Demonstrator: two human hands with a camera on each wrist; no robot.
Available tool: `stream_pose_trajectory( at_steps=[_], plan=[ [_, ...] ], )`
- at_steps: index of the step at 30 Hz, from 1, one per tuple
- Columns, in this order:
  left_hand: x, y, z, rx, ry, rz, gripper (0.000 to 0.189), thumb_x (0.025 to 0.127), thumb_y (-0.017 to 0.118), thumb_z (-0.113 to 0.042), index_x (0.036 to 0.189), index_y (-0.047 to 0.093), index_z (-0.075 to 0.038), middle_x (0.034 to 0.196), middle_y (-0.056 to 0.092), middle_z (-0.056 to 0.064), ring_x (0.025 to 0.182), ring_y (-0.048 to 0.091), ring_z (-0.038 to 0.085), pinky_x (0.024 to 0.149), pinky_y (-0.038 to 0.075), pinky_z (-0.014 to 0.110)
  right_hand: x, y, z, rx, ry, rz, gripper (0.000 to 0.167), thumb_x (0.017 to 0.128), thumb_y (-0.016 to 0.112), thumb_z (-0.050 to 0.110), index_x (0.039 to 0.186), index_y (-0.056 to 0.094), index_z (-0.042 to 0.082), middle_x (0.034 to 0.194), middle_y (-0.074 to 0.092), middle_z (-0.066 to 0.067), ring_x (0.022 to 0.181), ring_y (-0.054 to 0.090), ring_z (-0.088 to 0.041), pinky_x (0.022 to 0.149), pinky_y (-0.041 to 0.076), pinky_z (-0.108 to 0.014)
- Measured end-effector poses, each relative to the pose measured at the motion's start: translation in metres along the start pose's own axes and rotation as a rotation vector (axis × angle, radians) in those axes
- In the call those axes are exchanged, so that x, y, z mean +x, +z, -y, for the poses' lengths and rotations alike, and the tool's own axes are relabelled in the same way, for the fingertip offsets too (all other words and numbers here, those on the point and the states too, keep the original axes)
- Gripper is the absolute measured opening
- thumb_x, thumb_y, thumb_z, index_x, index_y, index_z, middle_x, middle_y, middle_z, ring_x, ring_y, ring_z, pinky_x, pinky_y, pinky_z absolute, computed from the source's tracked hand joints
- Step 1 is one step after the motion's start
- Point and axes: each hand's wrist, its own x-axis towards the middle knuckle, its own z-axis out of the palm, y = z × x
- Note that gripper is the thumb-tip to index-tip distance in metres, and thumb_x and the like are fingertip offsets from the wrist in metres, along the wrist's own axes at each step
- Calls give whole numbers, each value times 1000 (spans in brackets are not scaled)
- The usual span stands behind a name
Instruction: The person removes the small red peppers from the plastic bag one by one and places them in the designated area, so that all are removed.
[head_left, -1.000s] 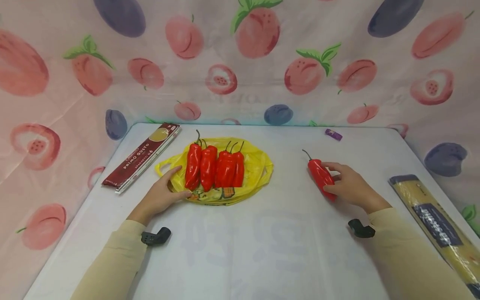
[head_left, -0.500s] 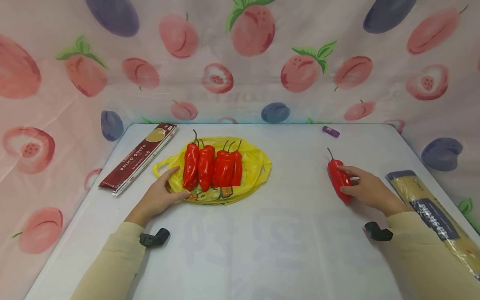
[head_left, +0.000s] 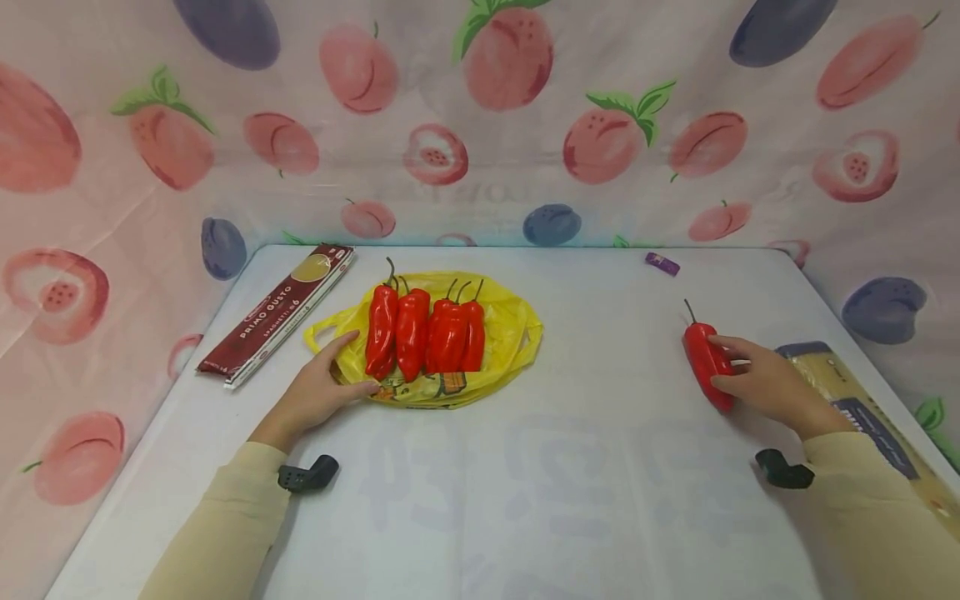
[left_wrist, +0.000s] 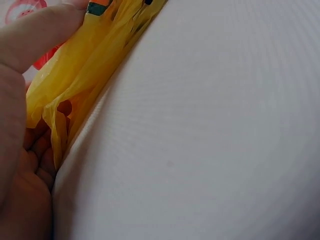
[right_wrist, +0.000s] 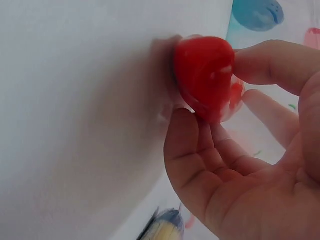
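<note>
On the white table (head_left: 480,508), a dark red pack (head_left: 277,317) lies slantwise at the far left, and a small purple thing (head_left: 662,264) lies near the back edge, to the right. Behind the table rises a fruit-printed sheet (head_left: 517,154). At the right side there is a pasta pack (head_left: 877,425); the right hand and its sleeve (head_left: 870,500) stand before it and hide a part of it. The yellow bag (head_left: 513,346) is flat at the left of the centre, with four peppers (head_left: 446,337) side by side on it, their stems pointing to the back. One more pepper (head_left: 707,367) is well apart from the bag, at the right, just in front of the right hand (head_left: 772,387). This hand pinches it from the side, the thumb and the fingers curled about its body; the stem points away from the person, a little to the left. I cannot tell whether this pepper touches the table. The left hand (head_left: 318,396) is spread at the left edge of the bag, thumb and forefinger well apart, and touches the yellow film, whose folds lie between them. The other fingers are partly hidden.
</note>
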Motion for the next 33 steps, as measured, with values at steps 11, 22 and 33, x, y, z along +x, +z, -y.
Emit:
stream_pose_trajectory(
  at_steps=[11, 22, 33],
  plan=[
    [0, 0, 1, 3, 5, -3, 105, 81, 76, -58, 161, 22, -18, 159, 27, 22, 143, 25, 46, 110, 24, 70, -3, -5, -7, -23, 21, -15, 81, 93, 68, 25, 154, 23, -6, 135, 36, -41, 119, 38, -61, 80, 56, -58],
    [1, 1, 1, 2, 7, -4, 105, 80, 77, -58, 160, 23, -17, 159, 28, 22, 143, 25, 46, 110, 24, 70, -8, -5, -12, -64, 32, -56, 82, 93, 70, 28, 151, 25, -8, 127, 42, -41, 112, 47, -58, 74, 59, -52],
    [1, 1, 0, 11, -1, -7, 105, 80, 77, -58, 160, 23, -18, 158, 29, 22, 143, 26, 45, 109, 26, 69, -11, -6, -15, -69, 42, -78, 88, 93, 70, 33, 153, 21, -7, 133, 36, -43, 115, 41, -61, 74, 59, -54]
  ],
)
